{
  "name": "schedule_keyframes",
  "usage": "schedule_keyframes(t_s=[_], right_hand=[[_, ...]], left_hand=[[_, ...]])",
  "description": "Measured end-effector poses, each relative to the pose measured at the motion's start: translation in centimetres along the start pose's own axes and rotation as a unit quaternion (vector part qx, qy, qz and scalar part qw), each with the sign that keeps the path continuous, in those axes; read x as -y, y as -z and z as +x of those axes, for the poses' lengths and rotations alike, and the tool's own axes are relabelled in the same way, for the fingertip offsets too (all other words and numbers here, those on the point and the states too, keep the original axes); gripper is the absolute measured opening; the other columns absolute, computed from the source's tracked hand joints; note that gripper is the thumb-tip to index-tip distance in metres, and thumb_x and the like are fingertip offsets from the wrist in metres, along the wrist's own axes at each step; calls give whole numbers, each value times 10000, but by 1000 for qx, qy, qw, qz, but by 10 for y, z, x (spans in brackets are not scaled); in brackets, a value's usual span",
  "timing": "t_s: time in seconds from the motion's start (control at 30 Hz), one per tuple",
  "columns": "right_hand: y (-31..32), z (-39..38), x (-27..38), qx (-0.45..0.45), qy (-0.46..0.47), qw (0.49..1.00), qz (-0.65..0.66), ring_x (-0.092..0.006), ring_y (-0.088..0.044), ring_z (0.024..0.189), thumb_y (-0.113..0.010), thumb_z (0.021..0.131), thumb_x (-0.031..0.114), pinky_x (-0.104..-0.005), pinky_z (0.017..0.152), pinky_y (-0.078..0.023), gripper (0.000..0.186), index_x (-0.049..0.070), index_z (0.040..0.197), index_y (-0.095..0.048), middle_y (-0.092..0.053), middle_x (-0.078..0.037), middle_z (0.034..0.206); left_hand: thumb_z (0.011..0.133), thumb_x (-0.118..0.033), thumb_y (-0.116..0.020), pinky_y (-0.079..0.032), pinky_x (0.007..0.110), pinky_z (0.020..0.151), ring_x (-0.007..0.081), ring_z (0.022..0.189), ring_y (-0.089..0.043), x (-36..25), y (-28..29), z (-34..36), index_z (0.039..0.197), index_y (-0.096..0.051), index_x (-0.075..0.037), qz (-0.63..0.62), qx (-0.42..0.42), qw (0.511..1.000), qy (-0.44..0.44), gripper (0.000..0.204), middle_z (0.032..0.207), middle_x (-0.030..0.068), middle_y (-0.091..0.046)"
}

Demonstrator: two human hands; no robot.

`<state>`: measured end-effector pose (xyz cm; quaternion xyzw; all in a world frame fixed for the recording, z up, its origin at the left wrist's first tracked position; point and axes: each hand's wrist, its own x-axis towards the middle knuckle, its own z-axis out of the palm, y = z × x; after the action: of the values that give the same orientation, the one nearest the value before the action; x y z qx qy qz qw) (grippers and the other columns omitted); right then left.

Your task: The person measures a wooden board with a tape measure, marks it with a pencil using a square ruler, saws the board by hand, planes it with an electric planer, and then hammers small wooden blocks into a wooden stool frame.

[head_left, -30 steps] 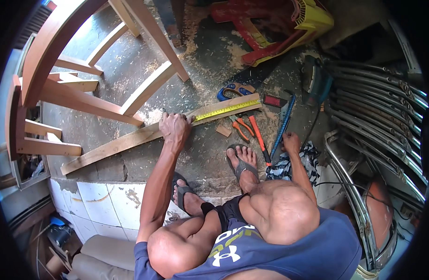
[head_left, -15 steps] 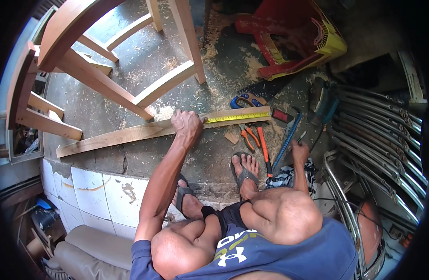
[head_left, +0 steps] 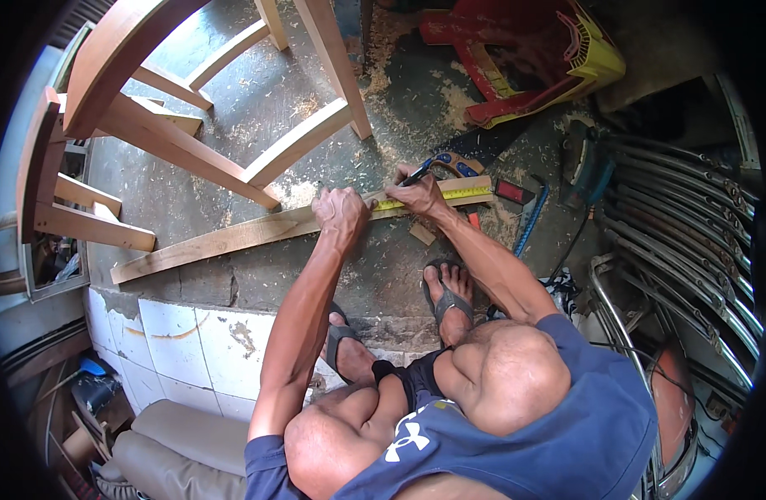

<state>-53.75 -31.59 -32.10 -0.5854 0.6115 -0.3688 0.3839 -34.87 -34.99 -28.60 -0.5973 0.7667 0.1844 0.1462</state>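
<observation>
A long wooden board lies slantwise on the floor in front of my feet. My left hand is closed over it near the middle, gripping a tape measure whose case is hidden under the fingers. The tape's yellow blade runs rightward along the board to its right end. My right hand rests at the board just right of the left one, pinching a dark marker or pen. Its tip is not clearly visible. Behind the right hand lies a handsaw with a blue and wooden handle.
Wooden chair frames stand at the far left. A red-and-yellow plastic piece lies far right, near stacked metal tubes. A blue rule, a wood offcut and an orange handle lie close by. Wood shavings litter the floor.
My right hand has come from the right, beside my knee, to the board, bringing the marker or pen along. My left hand stays on the board. My right forearm now covers most of the pliers.
</observation>
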Motion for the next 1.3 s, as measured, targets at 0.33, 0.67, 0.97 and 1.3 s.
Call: schedule_keyframes(t_s=[0.33, 0.67, 0.97, 1.3], right_hand=[[-6, 1, -9, 8, 39, 999, -36, -183, -541, 561, -734, 819, 236, -376, 554, -469, 272, 6, 770, -598, -592, -158, 655], [-10, -3, -11, -16, 112, 991, -68, -274, -613, 569, -712, 849, 205, -392, 551, -480, 253, 23, 774, -553, -584, -155, 650], [-6, -5, -8, -7, 48, 997, -57, -203, -493, 540, -706, 854, 207, -398, 540, -454, 247, 25, 805, -547, -532, -162, 624], [118, -131, -56, -413, -182, 880, -146, -365, -657, 748, -611, 1023, 221, -467, 768, -519, 203, 27, 991, -661, -652, -167, 796]], left_hand=[[860, -592, -733, -508, 485, 951, 346, 1133, -675, -3, 4, -1, 1008, -807, -82, -5, 20, 1000, 2, 536, 1037, 163, -774], [856, -586, -740, -505, 491, 971, 350, 1133, -675, -3, 1, 1, 1007, -809, -82, -11, 20, 1000, 7, 530, 1033, 169, -774], [853, -573, -746, -552, 473, 891, 355, 1084, -703, -4, 5, 0, 969, -814, -80, -7, 3, 1000, -8, 512, 997, 182, -776], [914, -537, -712, -559, 515, 703, 402, 775, -724, 34, -57, -87, 940, -799, -110, -167, 8, 984, -65, 437, 824, 201, -731]])
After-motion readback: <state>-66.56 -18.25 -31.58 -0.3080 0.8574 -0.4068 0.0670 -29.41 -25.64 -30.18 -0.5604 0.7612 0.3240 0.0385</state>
